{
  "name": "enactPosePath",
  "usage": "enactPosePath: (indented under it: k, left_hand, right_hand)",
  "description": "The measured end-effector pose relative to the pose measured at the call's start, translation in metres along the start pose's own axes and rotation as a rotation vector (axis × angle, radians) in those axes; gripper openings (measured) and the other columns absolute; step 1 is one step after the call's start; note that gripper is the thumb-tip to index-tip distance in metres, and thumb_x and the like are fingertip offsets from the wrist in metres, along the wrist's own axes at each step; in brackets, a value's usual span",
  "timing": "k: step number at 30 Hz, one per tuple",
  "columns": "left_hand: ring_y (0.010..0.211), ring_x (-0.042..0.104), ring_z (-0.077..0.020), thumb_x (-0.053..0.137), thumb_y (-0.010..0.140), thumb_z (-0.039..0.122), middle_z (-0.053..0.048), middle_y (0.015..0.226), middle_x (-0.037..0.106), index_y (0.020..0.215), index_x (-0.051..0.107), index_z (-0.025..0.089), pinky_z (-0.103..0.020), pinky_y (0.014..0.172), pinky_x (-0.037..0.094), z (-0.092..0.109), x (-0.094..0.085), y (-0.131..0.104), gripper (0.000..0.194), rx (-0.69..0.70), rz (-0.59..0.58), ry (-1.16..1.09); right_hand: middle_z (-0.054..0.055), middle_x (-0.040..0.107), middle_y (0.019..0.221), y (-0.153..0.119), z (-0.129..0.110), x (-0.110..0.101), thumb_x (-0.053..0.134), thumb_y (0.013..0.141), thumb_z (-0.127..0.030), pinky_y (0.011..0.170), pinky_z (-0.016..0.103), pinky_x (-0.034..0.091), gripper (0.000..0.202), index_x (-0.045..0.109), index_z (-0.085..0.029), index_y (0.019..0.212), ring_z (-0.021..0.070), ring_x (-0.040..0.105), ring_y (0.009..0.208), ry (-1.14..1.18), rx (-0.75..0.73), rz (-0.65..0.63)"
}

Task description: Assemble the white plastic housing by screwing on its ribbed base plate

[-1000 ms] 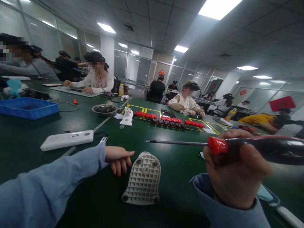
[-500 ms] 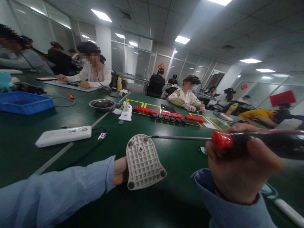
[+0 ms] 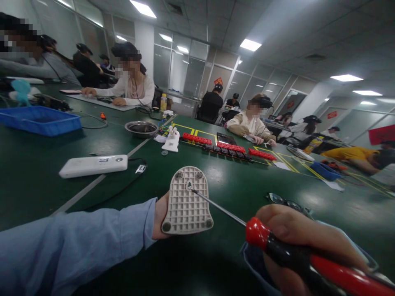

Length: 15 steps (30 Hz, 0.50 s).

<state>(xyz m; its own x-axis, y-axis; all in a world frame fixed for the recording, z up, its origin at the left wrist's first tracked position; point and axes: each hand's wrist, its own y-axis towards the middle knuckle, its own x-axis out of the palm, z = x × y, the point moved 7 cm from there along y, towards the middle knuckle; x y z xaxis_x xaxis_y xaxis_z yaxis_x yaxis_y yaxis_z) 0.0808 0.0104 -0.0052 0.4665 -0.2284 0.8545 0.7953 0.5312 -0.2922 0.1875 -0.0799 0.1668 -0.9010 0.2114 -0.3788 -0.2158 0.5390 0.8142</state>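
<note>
My left hand (image 3: 161,216) holds a white plastic base (image 3: 188,209) from its left side, with most of the fingers hidden behind it. The base's ribbed underside faces me; round dark pads sit at its corners and a small hole lies near its top. My right hand (image 3: 305,242) is closed round the red and black handle of a screwdriver (image 3: 262,236). The screwdriver's shaft slants up to the left, its tip at the hole in the base; whether a screw sits there I cannot make out.
A white power bank-like device (image 3: 94,165) with a black cable lies left. Beyond are a blue tray (image 3: 58,125), a metal bowl (image 3: 141,128), a white plastic part (image 3: 171,139) and red slotted strips (image 3: 230,146). Glasses (image 3: 285,200) lie beyond my right hand. Co-workers sit around.
The screwdriver has swung from level at the base's upper edge to a slant, its tip now at the hole. My right hand has lowered, and the base has turned slightly more upright.
</note>
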Motion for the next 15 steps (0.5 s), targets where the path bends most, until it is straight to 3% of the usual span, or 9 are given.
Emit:
enactPosePath:
  k: [3, 7, 15]
  left_hand:
    - [0.084, 0.06, -0.0229, 0.041, 0.073, 0.054, -0.01, 0.086, 0.064, 0.099, 0.055, 0.011, -0.039, 0.083, 0.04, -0.003, 0.0, -0.002, 0.052, -0.064, 0.01, -0.042]
    - [0.087, 0.058, -0.024, 0.04, 0.071, 0.057, -0.011, 0.088, 0.064, 0.104, 0.053, 0.012, -0.039, 0.083, 0.039, -0.005, -0.001, -0.003, 0.057, -0.089, 0.041, -0.064]
    - [0.088, 0.058, -0.0233, 0.041, 0.07, 0.058, -0.011, 0.091, 0.064, 0.106, 0.052, 0.013, -0.039, 0.083, 0.039, -0.008, -0.007, 0.0, 0.059, -0.06, 0.019, -0.019]
  right_hand:
    - [0.0, 0.055, 0.059, -0.003, 0.002, 0.003, 0.055, 0.069, -0.029, 0.045, 0.028, 0.043, 0.02, 0.054, -0.023, 0.088, 0.0143, 0.052, 0.049, 0.005, -0.038, 0.018]
    - [0.001, 0.055, 0.066, -0.008, 0.011, 0.006, 0.055, 0.064, -0.019, 0.049, 0.031, 0.043, 0.026, 0.052, -0.023, 0.089, 0.0156, 0.053, 0.055, -0.034, 0.049, 0.02]
    - [0.001, 0.055, 0.06, -0.01, 0.006, 0.014, 0.056, 0.065, -0.02, 0.049, 0.03, 0.046, 0.021, 0.053, -0.021, 0.086, 0.0157, 0.054, 0.054, -0.122, -0.009, -0.023]
